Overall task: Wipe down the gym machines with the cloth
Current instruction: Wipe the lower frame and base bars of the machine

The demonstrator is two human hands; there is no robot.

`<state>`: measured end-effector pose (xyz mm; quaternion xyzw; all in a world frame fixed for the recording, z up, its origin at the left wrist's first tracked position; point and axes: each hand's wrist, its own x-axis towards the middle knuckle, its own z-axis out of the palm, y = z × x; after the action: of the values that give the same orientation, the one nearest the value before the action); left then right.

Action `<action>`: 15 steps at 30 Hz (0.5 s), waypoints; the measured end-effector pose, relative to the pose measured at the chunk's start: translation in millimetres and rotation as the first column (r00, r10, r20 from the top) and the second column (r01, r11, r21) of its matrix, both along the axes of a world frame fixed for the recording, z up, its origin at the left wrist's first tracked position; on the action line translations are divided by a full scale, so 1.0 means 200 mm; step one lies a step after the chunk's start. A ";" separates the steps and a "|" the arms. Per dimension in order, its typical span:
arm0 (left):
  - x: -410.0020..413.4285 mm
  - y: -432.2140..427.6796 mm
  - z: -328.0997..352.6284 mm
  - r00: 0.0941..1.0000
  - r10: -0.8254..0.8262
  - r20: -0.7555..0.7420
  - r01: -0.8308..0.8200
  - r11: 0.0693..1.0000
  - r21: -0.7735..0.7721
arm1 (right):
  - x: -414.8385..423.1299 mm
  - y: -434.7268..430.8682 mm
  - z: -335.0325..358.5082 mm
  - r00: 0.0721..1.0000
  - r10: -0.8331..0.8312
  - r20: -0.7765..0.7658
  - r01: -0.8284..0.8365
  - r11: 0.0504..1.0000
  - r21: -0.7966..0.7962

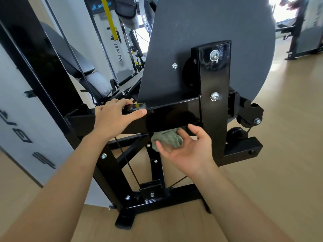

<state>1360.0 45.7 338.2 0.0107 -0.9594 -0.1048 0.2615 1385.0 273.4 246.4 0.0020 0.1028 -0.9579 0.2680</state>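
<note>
A black steel gym machine (215, 109) with a glossy horizontal beam (174, 114) and a large dark grey disc-shaped cover (209, 23) fills the middle of the head view. My left hand (113, 117) grips the top of the beam, fingers over the far edge and thumb along the front. My right hand (188, 149) is palm up just under the beam, its curled fingers holding a bunched grey-green cloth (167, 138) against the beam's underside. Part of the cloth is hidden behind my fingers.
A black upright frame and a grey panel (21, 119) stand at the left, with a padded bench (83, 70) behind. Cables (125, 161) run through the machine's lower frame. Light wooden floor (279, 172) spreads to the right. Another machine and a person (297, 23) are at the far right.
</note>
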 end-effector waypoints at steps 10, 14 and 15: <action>0.00 0.01 -0.01 1.000 -0.008 -0.027 0.008 1.000 0.001 | 0.01 0.06 0.02 0.976 -0.215 -0.021 0.216 0.976 0.032; 0.02 0.01 -0.03 0.998 -0.012 -0.068 0.011 1.000 -0.015 | 0.05 -0.05 -0.02 0.995 -0.026 -0.101 0.030 0.998 0.046; 0.02 0.01 -0.03 0.997 -0.018 -0.074 0.017 1.000 -0.014 | 0.05 -0.08 -0.03 0.992 0.028 -0.121 -0.021 0.998 0.057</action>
<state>1364.3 47.3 332.4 -0.0035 -0.9499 -0.1010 0.2958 1395.3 257.9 241.1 -0.0501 0.1456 -0.9497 0.2727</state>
